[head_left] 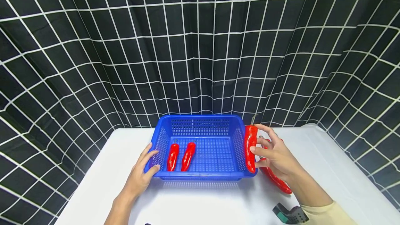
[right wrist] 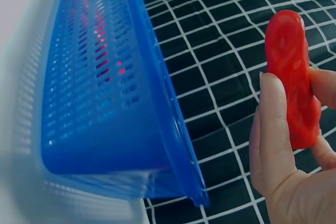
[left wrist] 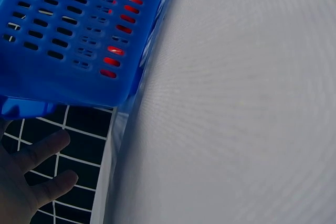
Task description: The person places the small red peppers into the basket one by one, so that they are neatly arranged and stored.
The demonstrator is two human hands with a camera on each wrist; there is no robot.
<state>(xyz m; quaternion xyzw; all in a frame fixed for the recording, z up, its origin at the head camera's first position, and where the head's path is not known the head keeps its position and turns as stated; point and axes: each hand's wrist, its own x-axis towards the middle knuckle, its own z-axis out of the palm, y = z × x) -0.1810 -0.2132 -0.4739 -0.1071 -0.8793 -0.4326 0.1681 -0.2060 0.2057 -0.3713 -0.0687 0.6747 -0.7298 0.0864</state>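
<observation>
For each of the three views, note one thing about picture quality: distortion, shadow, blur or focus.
Head view: wide-angle lens bows the grid curtain; the blue basket casts a soft shadow on the white table. Left wrist view: sharp basket wall, table nearly featureless. Right wrist view: basket's near edge blurred, held red pepper fairly crisp.

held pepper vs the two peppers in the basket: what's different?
The held pepper is gripped in the right hand beside the blue basket's right rim; the two basket peppers lie loose on the basket floor, untouched.
The held pepper looks longer than the basket peppers.
The held pepper stands roughly upright; the basket peppers lie side by side.
All are glossy red. The left hand rests on the basket's left corner.
</observation>
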